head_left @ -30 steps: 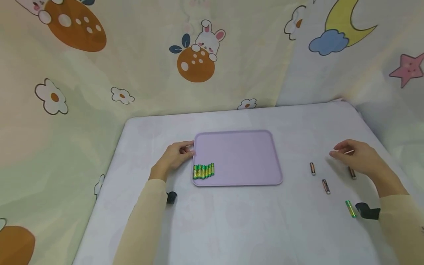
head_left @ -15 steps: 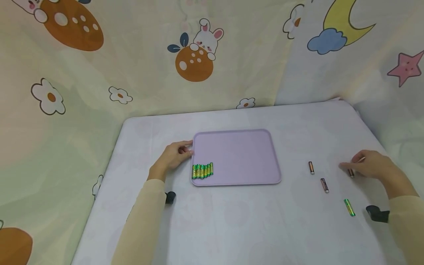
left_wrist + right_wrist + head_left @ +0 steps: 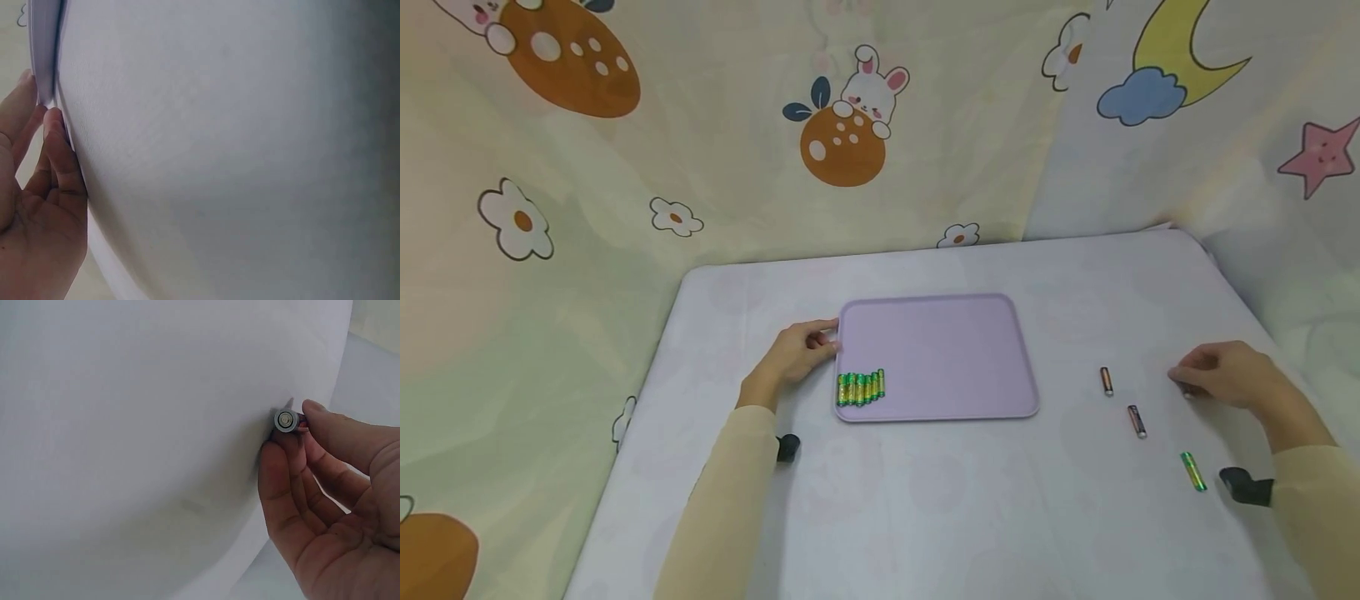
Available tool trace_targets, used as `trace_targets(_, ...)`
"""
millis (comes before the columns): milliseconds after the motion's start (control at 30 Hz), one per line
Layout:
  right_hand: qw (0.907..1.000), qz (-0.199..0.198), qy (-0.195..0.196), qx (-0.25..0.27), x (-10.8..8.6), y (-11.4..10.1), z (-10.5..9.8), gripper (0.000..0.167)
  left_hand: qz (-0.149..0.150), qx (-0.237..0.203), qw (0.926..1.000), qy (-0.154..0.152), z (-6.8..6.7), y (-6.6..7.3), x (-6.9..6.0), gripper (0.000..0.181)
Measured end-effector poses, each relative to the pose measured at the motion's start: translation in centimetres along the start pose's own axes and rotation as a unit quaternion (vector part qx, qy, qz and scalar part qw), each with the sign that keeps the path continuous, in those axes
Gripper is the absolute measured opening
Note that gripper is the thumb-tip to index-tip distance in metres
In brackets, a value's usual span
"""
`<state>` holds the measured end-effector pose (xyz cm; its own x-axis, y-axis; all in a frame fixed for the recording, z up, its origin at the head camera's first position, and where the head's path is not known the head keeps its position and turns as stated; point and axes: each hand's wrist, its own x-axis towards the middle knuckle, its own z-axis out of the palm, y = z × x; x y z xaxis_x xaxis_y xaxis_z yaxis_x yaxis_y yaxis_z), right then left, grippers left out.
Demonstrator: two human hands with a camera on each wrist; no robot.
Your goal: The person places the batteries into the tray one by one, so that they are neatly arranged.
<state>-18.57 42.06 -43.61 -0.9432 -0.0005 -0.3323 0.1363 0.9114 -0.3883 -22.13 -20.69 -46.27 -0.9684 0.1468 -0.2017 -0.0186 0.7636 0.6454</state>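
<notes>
In the head view my left hand (image 3: 793, 352) rests at the left edge of a lilac tray (image 3: 940, 358). Its thumb and a straight finger touch the rim; the left wrist view shows these fingertips against the tray's side (image 3: 44, 50). Several green batteries (image 3: 860, 388) lie side by side in the tray's near left corner. Over at the right, my right hand (image 3: 1228, 377) pinches a small battery between thumb and fingers. Mostly covered by the hand in the head view, this battery (image 3: 286, 420) shows its end in the right wrist view, close above the cloth.
Two copper-and-dark batteries, one farther (image 3: 1107, 381) and one nearer (image 3: 1137, 422), lie between the tray and my right hand. A single green battery (image 3: 1193, 472) lies closer to the front. White cloth (image 3: 962, 508) covers the table, and a patterned curtain (image 3: 730, 125) hangs behind.
My right hand first moved right and toward me, over the battery lying there. Its fingers have since closed on that battery. The left hand stays at the tray's edge.
</notes>
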Motion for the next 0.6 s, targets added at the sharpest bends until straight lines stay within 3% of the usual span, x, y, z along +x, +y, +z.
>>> trace_targets(233, 0.9982, -0.056, 0.006, 0.019, 0.8, -3.5, 0.7, 0.043, -0.006, 0.004, 1.0, 0.001, -0.2, 0.2, 0.0, 0.054)
trace_targets(400, 0.996, -0.081, -0.013, 0.034, 1.7, -7.7, 0.7, 0.041, 0.003, -0.001, 1.0, 0.0, -0.1, 0.1, 0.0, 0.054)
trace_targets(600, 0.9875, -0.141, -0.032, 0.064, 2.3, -13.3, 0.9, 0.037, 0.0, 0.004, 1.0, -0.002, 0.0, 0.0, 0.2, 0.054)
